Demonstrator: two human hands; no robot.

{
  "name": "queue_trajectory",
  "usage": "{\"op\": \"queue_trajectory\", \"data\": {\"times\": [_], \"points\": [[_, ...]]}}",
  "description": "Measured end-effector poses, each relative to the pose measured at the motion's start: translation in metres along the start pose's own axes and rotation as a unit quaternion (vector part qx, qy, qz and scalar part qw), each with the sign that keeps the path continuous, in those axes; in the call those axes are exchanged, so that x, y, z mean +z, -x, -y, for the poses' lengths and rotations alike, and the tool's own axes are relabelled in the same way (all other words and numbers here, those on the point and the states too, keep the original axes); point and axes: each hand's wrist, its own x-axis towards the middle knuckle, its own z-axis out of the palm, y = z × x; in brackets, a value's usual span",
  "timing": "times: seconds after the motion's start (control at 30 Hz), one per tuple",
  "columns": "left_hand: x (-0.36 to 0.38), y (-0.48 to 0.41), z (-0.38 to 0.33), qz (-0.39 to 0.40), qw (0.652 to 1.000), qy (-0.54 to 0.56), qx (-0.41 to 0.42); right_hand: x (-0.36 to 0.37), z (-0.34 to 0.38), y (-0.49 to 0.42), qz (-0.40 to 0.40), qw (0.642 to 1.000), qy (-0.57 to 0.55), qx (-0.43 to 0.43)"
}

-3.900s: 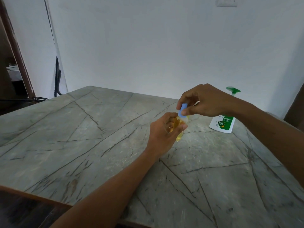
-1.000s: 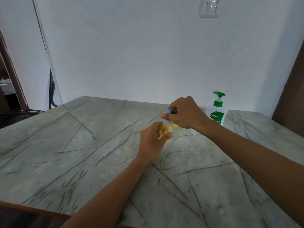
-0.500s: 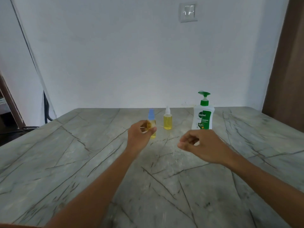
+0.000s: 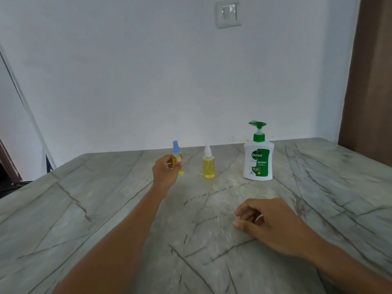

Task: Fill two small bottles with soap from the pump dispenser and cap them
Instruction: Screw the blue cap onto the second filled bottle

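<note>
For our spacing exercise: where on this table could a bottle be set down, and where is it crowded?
Free: the table left of the left hand, and right of the dispenser. Crowded: the back row, blue-capped bottle, white-capped bottle, dispenser.

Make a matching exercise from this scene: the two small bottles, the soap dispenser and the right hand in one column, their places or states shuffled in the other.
Column 1
1. blue-capped bottle
2. white-capped bottle
3. pump dispenser
4. right hand

Column 2
A. rightmost of the three containers, standing on the table
B. fingers loosely curled, holding nothing
C. gripped by the left hand
D. standing free, middle of the row

Pairs: 1-C, 2-D, 3-A, 4-B
</note>
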Motion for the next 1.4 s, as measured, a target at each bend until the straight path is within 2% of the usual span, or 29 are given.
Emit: {"op": "queue_trajectory", "data": {"times": [0.5,0.6,0.7,0.77,0.87,0.93,1.0,1.13,1.4], "points": [[-0.003,-0.005,0.026,0.001,1.000,-0.006,-0.017,0.002,0.001,0.002,0.014,1.000,0.008,-0.008],[-0.003,-0.006,0.026,0.007,0.999,-0.001,-0.031,0.001,0.004,0.003,0.024,1.000,0.010,0.007],[-0.004,-0.008,0.029,0.010,0.999,0.014,-0.040,-0.008,0.006,-0.002,0.033,0.998,0.006,0.059],[-0.004,-0.008,0.030,0.013,0.999,0.021,-0.042,-0.021,-0.004,-0.018,-0.006,0.993,0.006,0.117],[-0.004,-0.007,0.032,0.017,0.999,0.012,-0.034,-0.045,-0.043,-0.057,-0.155,0.967,-0.009,0.203],[-0.004,-0.006,0.032,0.016,1.000,-0.003,-0.024,-0.056,-0.071,-0.083,-0.210,0.950,-0.018,0.231],[-0.003,-0.006,0.034,0.014,1.000,-0.010,-0.016,-0.061,-0.091,-0.104,-0.193,0.949,-0.063,0.243],[-0.003,-0.009,0.040,0.015,1.000,-0.021,-0.010,-0.060,-0.110,-0.126,-0.109,0.958,-0.139,0.227],[-0.001,-0.013,0.044,0.003,1.000,-0.023,-0.018,-0.056,-0.115,-0.146,-0.052,0.962,-0.205,0.175]]}}
